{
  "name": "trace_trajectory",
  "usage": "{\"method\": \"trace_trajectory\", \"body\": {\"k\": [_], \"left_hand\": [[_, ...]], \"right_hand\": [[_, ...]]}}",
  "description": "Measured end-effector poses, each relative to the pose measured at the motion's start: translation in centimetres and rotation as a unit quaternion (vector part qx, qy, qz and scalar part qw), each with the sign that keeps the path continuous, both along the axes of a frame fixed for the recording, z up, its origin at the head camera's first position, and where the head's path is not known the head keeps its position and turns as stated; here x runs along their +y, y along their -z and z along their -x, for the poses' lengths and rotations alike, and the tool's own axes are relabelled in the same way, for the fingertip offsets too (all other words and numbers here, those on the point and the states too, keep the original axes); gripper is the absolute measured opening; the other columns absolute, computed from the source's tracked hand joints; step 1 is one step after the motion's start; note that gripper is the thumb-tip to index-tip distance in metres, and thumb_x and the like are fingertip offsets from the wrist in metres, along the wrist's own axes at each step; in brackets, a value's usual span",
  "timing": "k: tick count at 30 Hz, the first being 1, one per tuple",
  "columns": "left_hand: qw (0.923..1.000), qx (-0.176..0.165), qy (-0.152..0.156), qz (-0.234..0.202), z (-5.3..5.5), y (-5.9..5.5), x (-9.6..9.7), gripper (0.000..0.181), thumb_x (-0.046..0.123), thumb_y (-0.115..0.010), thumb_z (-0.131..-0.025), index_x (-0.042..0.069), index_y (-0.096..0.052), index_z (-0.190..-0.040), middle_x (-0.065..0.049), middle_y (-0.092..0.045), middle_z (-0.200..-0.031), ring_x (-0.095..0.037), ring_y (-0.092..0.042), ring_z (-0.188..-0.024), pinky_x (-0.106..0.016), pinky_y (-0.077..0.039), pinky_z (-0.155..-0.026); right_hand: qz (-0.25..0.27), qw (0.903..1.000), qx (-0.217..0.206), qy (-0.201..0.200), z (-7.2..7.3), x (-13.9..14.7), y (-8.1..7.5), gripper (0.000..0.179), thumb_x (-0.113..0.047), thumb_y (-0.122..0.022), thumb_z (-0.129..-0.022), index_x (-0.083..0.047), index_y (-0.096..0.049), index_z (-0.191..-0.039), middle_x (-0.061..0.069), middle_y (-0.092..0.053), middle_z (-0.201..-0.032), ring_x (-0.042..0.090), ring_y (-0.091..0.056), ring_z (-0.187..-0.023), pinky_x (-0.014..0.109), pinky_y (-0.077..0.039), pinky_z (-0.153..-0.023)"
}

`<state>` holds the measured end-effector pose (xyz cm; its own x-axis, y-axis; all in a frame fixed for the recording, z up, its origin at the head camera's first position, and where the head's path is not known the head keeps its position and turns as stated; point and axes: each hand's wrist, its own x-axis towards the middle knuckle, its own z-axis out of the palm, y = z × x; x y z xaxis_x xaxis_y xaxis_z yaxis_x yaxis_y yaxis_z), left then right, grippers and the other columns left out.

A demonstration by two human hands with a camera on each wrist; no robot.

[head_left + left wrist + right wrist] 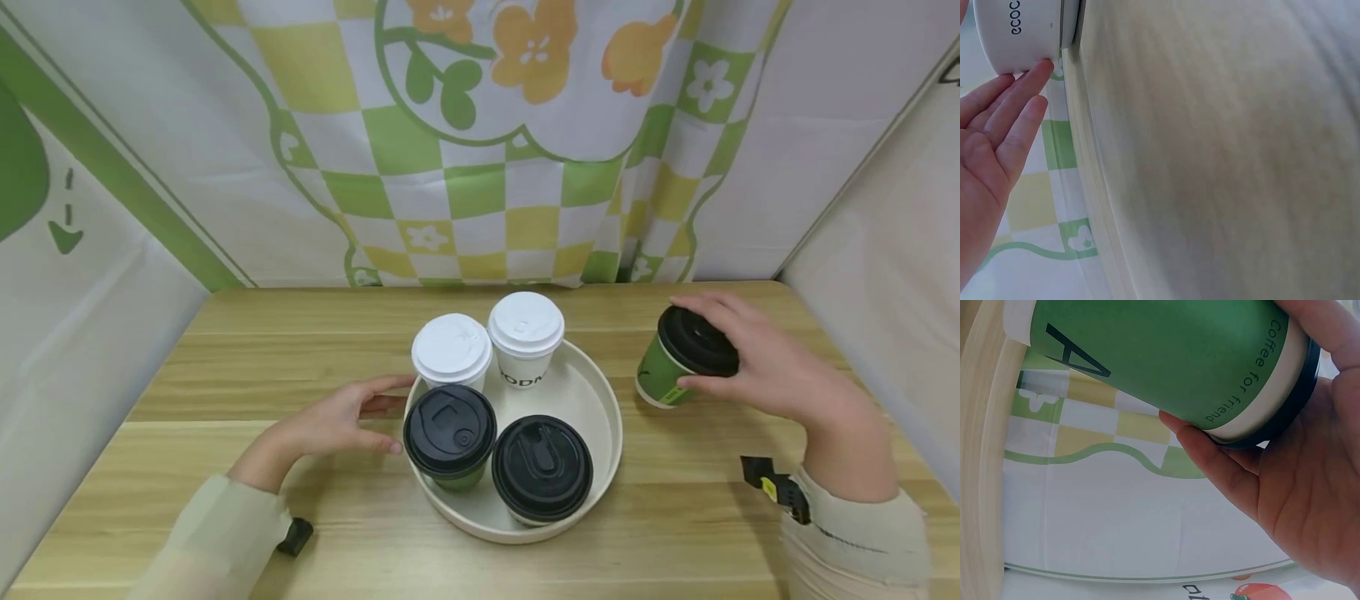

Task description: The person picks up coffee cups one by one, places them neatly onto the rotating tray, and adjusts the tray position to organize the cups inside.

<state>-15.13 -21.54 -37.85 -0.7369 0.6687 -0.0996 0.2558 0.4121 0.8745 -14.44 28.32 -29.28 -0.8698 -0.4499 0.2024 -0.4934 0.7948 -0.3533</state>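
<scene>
My right hand (772, 362) grips a green paper cup (660, 375) by its black lid (697, 340), right of the round tray, with the cup tilted. In the right wrist view, fingers wrap round the lid end of the green cup (1166, 356), which bears "Coffee for friend" lettering. At the left rim of the cream tray (600, 408) is my left hand (330, 421), fingers extended. In the left wrist view, its fingertips are right at the side of a white cup (1029, 31). The tray carries two white-lidded cups (452, 350) (525, 325) and two black-lidded cups (450, 433) (542, 468).
The wooden table (262, 367) ends at a green and yellow checked curtain (480, 200). White fabric walls stand on the left (90, 275) and right (892, 250). Black straps with small devices (780, 492) sit at the wrists.
</scene>
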Motion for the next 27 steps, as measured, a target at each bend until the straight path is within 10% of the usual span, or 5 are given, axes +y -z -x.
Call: {"method": "trace_trajectory", "body": {"k": [27], "left_hand": [[0.9993, -0.021, 0.03, -0.007, 1.8, 0.1, 0.4, 0.092, 0.003, -0.076, -0.079, -0.009, -0.023, -0.153, -0.03, -0.029, -0.158, -0.051, -0.039, -0.139, -0.058, -0.034, -0.116]], "right_hand": [[-0.002, 0.9995, 0.023, -0.02, -0.5, 0.1, -0.3, 0.09, -0.024, -0.09, -0.072, -0.011, -0.043, -0.147, 0.017, -0.05, -0.137, 0.034, -0.056, -0.113, 0.053, -0.052, -0.085]]}}
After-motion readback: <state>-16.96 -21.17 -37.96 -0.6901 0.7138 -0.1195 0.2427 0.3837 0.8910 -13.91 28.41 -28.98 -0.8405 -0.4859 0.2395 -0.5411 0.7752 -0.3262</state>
